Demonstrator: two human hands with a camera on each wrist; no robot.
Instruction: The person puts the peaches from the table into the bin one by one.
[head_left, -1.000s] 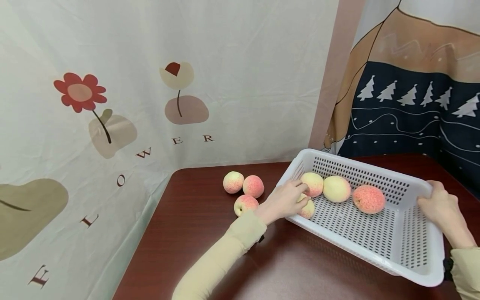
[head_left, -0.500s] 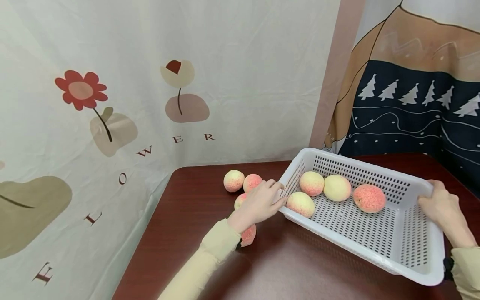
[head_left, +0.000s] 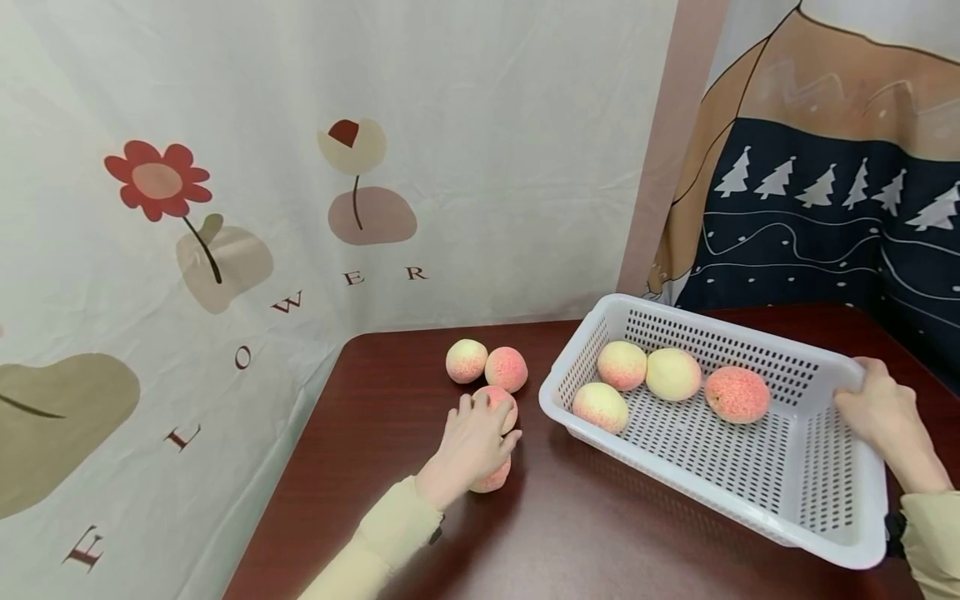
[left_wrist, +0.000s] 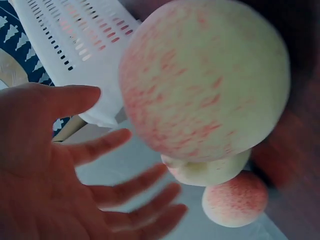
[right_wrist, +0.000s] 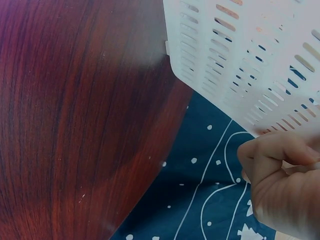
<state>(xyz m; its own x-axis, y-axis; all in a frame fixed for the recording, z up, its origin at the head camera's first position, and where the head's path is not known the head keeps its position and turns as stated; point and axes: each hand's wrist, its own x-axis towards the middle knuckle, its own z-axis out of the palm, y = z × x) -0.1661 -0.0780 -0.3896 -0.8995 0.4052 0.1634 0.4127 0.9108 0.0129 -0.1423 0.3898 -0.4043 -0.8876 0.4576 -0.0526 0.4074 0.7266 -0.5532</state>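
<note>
My left hand (head_left: 471, 442) is over the table, fingers spread and loosely bent. Its fingertips overlap a pink and yellow peach (head_left: 502, 402), while another peach (head_left: 492, 477) is partly hidden below the hand. In the left wrist view, a pale peach (left_wrist: 205, 80) with pink flecks looms large beside the spread fingers, apart from them. At the right, my right hand (head_left: 885, 417) grips the short end of a white perforated plastic basket (head_left: 735, 458), fingers curled over its rim. Several peaches lie in the basket, among them a redder one (head_left: 738, 395) near the middle.
Two more peaches, a yellowish one (head_left: 467, 361) and a pinker one (head_left: 506, 369), sit side by side farther back on the dark red wooden table (head_left: 375, 425). A printed cloth curtain (head_left: 487, 167) hangs behind the table's far edge.
My left hand has let go of a peach inside the basket and moved left, out over the peaches on the table. My right hand keeps its grip on the basket.
</note>
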